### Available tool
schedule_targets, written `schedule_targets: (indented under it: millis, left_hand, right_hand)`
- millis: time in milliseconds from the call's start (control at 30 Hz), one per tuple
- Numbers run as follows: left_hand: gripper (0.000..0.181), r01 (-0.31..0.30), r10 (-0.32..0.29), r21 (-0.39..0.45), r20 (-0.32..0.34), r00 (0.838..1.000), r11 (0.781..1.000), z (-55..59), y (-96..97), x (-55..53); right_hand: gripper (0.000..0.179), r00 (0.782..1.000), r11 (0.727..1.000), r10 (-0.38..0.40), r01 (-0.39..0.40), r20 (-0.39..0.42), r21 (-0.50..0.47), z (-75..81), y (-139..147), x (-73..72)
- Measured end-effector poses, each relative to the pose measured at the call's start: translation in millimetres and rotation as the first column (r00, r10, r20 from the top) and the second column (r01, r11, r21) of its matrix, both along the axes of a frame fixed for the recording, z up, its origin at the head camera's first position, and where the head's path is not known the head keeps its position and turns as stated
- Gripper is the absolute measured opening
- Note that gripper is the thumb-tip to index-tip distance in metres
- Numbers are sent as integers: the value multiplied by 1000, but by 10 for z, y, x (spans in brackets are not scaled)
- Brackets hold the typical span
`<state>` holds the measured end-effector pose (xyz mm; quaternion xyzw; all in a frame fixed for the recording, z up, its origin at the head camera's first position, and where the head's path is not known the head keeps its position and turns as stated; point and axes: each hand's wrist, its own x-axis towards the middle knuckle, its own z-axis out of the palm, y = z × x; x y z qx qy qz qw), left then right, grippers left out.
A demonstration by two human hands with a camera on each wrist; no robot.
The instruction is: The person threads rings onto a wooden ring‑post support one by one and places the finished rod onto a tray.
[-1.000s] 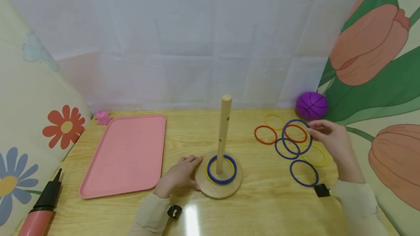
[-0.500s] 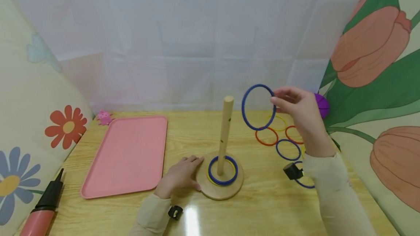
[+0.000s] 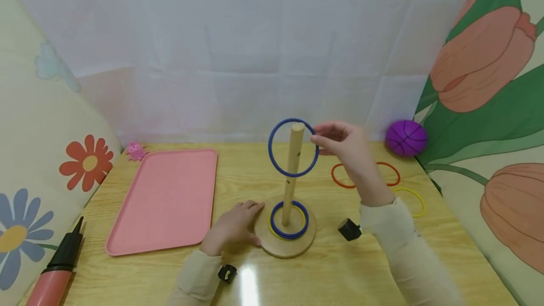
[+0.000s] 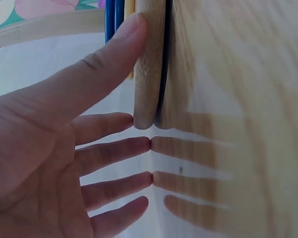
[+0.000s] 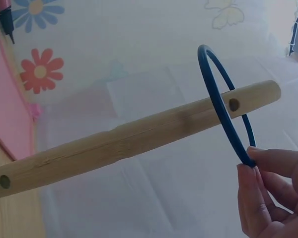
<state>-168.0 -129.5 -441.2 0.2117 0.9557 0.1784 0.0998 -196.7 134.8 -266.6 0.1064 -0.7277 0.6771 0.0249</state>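
My right hand (image 3: 346,143) pinches a blue ring (image 3: 269,148) by its right side between thumb and fingertips. In the right wrist view the ring (image 5: 218,106) goes around the upper part of the wooden post (image 5: 139,136), whose rounded tip sticks out past it. Down on the round wooden base (image 3: 284,249) lie blue rings (image 3: 307,221) and a yellow ring (image 3: 270,228) around the post's foot. My left hand (image 3: 233,228) is at the base's left side, fingers spread straight. In the left wrist view its thumb (image 4: 104,59) lies against the base's edge (image 4: 149,94), fingertips down at the tabletop.
Two red rings (image 3: 399,174) and a yellow ring (image 3: 423,204) show on the table at right, partly behind my right arm. A purple ball (image 3: 406,138) stands behind them. At left are a pink tray (image 3: 165,202), a small pink toy (image 3: 136,151) and a pump (image 3: 55,273).
My right hand has lifted the blue ring from the rings on the right and carried it left to the post, where it now circles the top. My left hand has stayed at the base.
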Motion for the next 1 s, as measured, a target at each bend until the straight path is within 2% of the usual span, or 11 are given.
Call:
schedule_targets:
  millis: [233,367,700,833,1000]
  left_hand:
    - [96,9,-9,48,2,1000,999,31,-17,9]
    - [95,14,-15,75,14,1000,997,45,-19,19]
    - [95,47,-60,135,90,994,990,28,-17,-8]
    - [94,72,-86,144,98,991,987,1,-25,-22]
    - [93,76,-92,148,106,990,986,-16,-26,-27]
  right_hand:
    - [26,997,995,-13,5,76,97,-382,-46,-20]
    - [25,992,987,-28,7,126,162,-657,-60,-58]
    - [17,982,954,-52,-5,180,300,-1332,-102,-122]
    - [15,979,934,-40,-34,198,355,-1526,-98,-122]
    - [13,977,909,-30,-63,213,413,-1669,-91,-124]
